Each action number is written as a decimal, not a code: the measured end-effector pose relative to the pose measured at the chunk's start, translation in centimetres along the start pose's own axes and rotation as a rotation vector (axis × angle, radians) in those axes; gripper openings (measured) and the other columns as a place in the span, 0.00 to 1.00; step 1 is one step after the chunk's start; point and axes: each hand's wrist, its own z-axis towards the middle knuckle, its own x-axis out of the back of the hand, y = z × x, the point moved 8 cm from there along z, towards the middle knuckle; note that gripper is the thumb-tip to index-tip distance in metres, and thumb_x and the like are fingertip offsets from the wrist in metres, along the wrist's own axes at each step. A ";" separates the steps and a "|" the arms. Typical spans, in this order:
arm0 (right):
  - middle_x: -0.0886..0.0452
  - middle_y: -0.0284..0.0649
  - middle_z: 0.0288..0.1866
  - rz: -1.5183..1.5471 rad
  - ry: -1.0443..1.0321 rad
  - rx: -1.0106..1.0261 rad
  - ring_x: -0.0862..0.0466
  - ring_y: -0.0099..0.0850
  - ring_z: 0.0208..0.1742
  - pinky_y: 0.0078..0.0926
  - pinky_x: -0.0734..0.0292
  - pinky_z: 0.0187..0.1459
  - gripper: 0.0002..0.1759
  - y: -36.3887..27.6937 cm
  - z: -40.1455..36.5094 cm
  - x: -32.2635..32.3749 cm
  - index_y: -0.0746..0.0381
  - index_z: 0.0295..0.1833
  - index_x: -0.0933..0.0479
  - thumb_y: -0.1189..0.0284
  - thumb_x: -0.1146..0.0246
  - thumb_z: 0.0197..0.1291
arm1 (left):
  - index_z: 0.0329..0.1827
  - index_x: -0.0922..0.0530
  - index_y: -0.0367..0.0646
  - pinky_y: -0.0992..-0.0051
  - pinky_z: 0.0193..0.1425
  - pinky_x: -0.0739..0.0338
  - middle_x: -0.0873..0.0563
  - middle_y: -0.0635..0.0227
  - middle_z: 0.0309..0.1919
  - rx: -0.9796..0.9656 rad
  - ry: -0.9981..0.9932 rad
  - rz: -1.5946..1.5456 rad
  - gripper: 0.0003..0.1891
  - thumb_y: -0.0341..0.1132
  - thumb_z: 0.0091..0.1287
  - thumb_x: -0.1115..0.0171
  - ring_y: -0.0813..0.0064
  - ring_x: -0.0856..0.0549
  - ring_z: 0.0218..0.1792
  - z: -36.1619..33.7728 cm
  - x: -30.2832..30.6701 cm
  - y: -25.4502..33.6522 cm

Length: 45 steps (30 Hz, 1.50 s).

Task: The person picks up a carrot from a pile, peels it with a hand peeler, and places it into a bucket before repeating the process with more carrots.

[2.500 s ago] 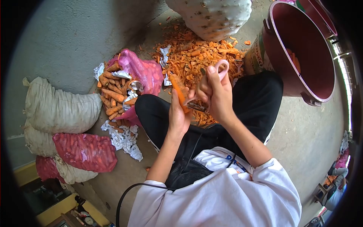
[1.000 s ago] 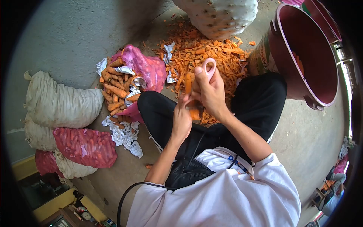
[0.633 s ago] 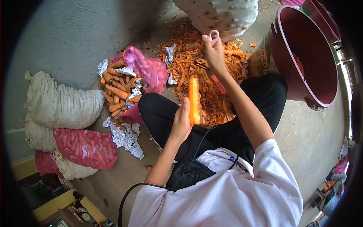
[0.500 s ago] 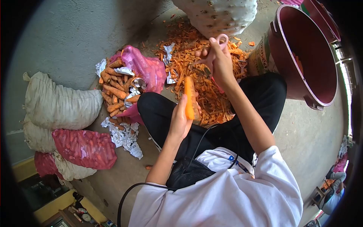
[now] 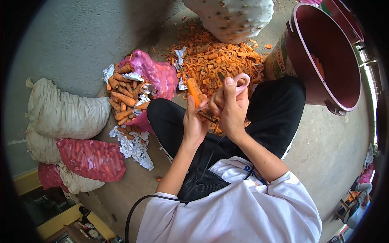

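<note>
My left hand is closed around a partly peeled carrot, whose bright orange end points up and away from me. Close against it on the right, my right hand grips a pink-handled peeler. The peeler's dark blade sits right by the lower part of the carrot, near my left fingers. Below and beyond both hands, a heap of orange carrot peelings covers the floor between my legs. Part of the carrot is hidden by my fingers.
Unpeeled carrots spill from a pink mesh bag at the left, among crumpled paper. White sacks and a red mesh sack of carrots lie farther left. At the right stands a maroon tub; a bulging white sack is ahead.
My right hand has come down and toward me with the peeler, meeting the carrot. My left hand has tilted the carrot's far end leftward.
</note>
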 end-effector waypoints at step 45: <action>0.42 0.27 0.16 -0.180 -0.186 -0.187 0.40 0.16 0.12 0.26 0.21 0.22 0.12 2.3 2.8 0.6 0.58 0.40 0.43 0.64 0.48 0.69 | 0.55 0.33 0.51 0.75 0.47 0.27 0.26 0.75 0.49 0.190 -0.223 0.017 0.13 0.35 0.73 0.63 0.80 0.25 0.48 -0.9 -0.4 -2.5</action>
